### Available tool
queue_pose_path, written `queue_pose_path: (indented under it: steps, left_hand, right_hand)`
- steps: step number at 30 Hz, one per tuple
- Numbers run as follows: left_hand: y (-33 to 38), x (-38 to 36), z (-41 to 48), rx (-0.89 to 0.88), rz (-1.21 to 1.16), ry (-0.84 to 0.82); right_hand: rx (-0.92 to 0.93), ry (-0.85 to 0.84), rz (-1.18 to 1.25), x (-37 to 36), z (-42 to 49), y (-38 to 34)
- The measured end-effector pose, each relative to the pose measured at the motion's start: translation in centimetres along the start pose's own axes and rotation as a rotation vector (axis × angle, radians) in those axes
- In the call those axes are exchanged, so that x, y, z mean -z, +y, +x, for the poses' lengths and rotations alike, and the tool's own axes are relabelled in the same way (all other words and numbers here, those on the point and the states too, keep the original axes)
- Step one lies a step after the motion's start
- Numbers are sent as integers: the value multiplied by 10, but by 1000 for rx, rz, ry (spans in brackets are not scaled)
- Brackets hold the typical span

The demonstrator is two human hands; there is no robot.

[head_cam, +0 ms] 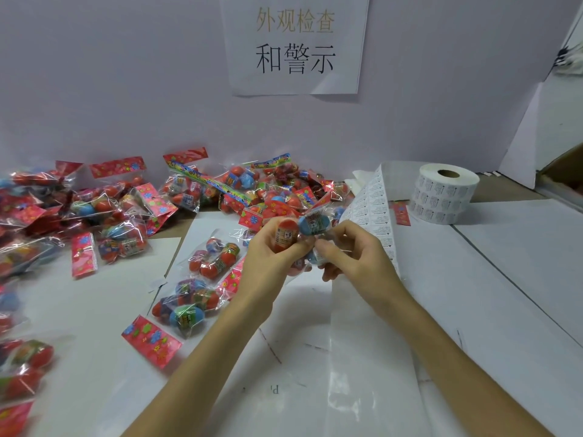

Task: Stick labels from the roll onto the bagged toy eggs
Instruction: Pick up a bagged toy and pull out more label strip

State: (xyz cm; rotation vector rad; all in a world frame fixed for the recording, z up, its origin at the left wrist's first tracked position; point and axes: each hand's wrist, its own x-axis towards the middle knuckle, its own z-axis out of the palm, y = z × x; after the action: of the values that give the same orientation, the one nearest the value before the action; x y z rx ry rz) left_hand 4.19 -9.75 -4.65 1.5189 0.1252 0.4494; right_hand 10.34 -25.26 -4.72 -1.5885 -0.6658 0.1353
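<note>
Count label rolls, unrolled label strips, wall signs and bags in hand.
label roll: 1
unrolled label strip: 1
wall sign: 1
held bag: 1
Total: 4

A single wide-angle camera on the person's head gives the only view. It looks forward and down over the table [504, 279], and is raised enough to take in the wall [126, 74] behind, with its sign [295, 42] cut by the top edge. The left hand [268, 250] and right hand [353, 250] are close to the lens at mid-frame. Both grip one bag [303, 228], and the forearms enter from the bottom edge. The pile [104, 209] of bags fills the left side, blurred toward the edge. The roll [444, 193] stands farther back on the right. Straight lines bend near the borders.
</note>
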Motion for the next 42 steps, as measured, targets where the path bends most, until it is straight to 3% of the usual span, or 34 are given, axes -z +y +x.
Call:
queue_pose_path:
  steps: [9, 21, 28, 42]
  left_hand:
    - [2, 0, -1, 12, -32, 11]
    - [6, 4, 0, 75, -118, -22]
    - [0, -4, -3, -41, 19, 38]
    - [3, 1, -3, 173, -229, -38]
  right_hand:
    - [34, -4, -26, -1, -2, -2]
    - [-42, -67, 180, 0, -2, -6]
    - [-15, 11, 27, -3, -3, -2]
    - [-89, -40, 194, 1, -2, -4]
